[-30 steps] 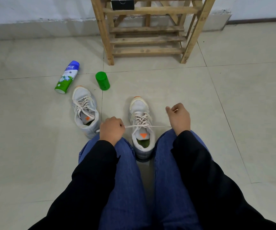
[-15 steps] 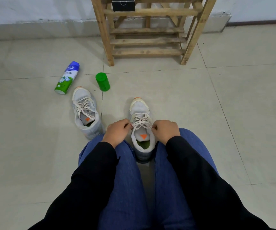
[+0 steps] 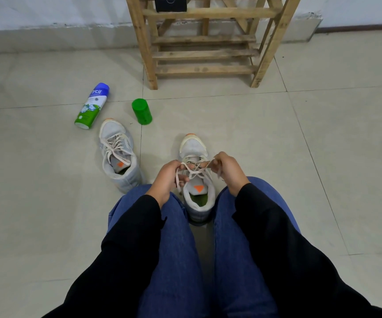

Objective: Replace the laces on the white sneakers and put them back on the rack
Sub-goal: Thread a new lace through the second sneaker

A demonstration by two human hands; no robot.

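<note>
Pale floor tiles run back to a white wall, where the wooden rack stands with a black box on an upper rail. At our far left a spray can lies on its side. Just beside its base sits the second sneaker, toe pointing away from us and laced up the front; we cannot tell whether it is knotted. A green cap stands near that toe.

Next comes our left hand. Its grip is closed on one run of the lace, pinched at the fingertips, with a tail hanging beside the collar. The sneaker between our knees stands on the floor with its heel toward us, its toe toward the rack and its long axis running straight ahead. Our right hand mirrors the left, its grip curled round the other run of lace and held a little higher.

The two runs cross over the tongue, so the lace lies sideways across the shoe's length and the crossing sits midway between the grips. Neither hand is nearer. We judge this to be the tying stage on the last shoe. The coming pull should go outward, left and right, square to the shoe. The rack lies directly beyond the toe and well apart, so both shoes still have to be carried forward.
</note>
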